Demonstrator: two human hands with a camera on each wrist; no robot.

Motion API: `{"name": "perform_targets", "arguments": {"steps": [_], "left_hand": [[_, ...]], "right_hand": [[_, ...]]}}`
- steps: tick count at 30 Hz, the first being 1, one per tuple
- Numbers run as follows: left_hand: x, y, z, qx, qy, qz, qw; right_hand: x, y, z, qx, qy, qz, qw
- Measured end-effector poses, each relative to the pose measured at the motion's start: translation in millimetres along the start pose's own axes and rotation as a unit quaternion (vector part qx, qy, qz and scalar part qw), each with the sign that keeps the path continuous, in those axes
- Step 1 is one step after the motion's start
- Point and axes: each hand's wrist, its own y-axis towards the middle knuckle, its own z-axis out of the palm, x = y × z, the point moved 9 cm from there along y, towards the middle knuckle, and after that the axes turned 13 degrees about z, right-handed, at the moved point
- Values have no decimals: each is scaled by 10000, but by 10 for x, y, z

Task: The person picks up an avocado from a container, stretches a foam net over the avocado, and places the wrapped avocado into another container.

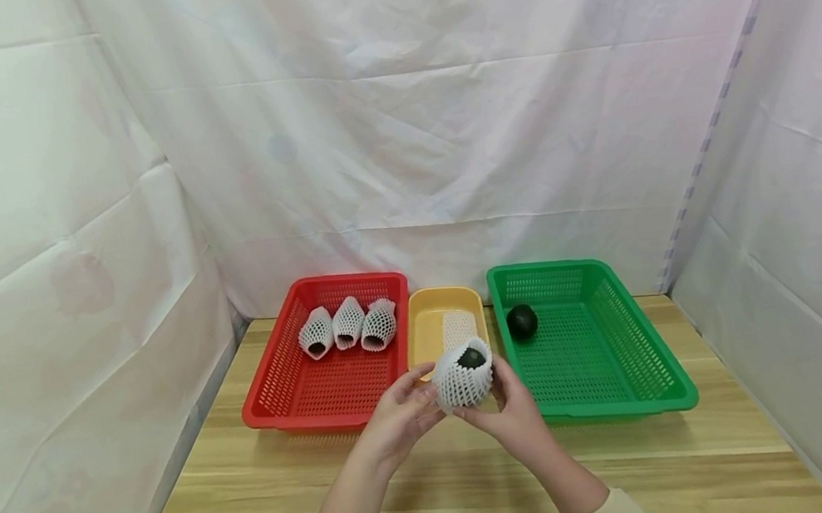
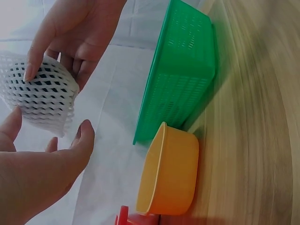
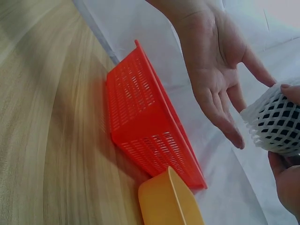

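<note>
Above the table's front half, a dark avocado (image 1: 471, 358) sits inside a white foam net sleeve (image 1: 462, 386), its end showing at the sleeve's opening. My right hand (image 1: 512, 417) grips the sleeved fruit from the right, thumb on the near side. On the other side is my left hand (image 1: 396, 418), palm turned to the sleeve; in the right wrist view this hand (image 3: 211, 70) has its fingers extended and spread, fingertips right at the net's edge (image 3: 262, 119). The left wrist view shows the right thumb and fingers around the net (image 2: 44, 93).
At the left stands a red basket (image 1: 308, 420) holding three net-sleeved avocados (image 1: 348, 323). A yellow tray (image 1: 421, 322) in the middle holds flat white foam netting (image 1: 458, 328). On the right, a green basket (image 1: 608, 410) holds one bare dark avocado (image 1: 522, 322). White cloth surrounds the wooden table (image 1: 257, 507).
</note>
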Motion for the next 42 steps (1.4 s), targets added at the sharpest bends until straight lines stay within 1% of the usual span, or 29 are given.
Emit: {"name": "perform_targets", "arguments": {"steps": [2,5,8,9,12,18,21,24,27,29,31,34,36,39,42], "left_hand": [[-12,1,2,174,171,137,9996],[-26,3,6,362,352,260,9984],[-35,1,11,452,388,251,9979],[-34,-2,6,403,356,196,9984],[-35,-12,-13,301,333,106,9989],[-24,-39,-61,107,248,-19,9996],[-26,-57,-78,65,139,-106,9998],[-24,-75,-124,-41,15,-209,9998],[-34,-94,-209,-250,-182,-264,9992],[-61,-111,-303,-502,-214,-227,9983],[-111,-128,-409,-789,-205,-136,9966],[-218,-146,-577,-1209,-114,7,9926],[-296,-141,-669,-1359,-144,92,9906],[-418,-136,-792,-1551,-255,202,9874],[-532,-146,-905,-1788,-255,292,9831]], "right_hand": [[1,0,0,17,135,88,9999],[8,4,8,149,533,140,9984],[13,10,16,296,924,104,9952],[12,11,19,330,1006,77,9943],[23,11,35,390,1012,-47,9941],[51,-6,64,453,764,-262,9957],[63,-8,80,477,483,-388,9969],[97,-18,139,654,-38,-698,9954],[149,-56,240,915,-713,-1144,9866],[169,-78,308,1050,-1070,-1343,9795],[176,-87,357,1105,-1334,-1388,9751],[153,-62,395,1055,-1666,-1263,9722],[140,-36,422,980,-1954,-1235,9680],[127,7,518,941,-2519,-1434,9524],[102,36,672,1073,-3066,-1740,9296]]}}
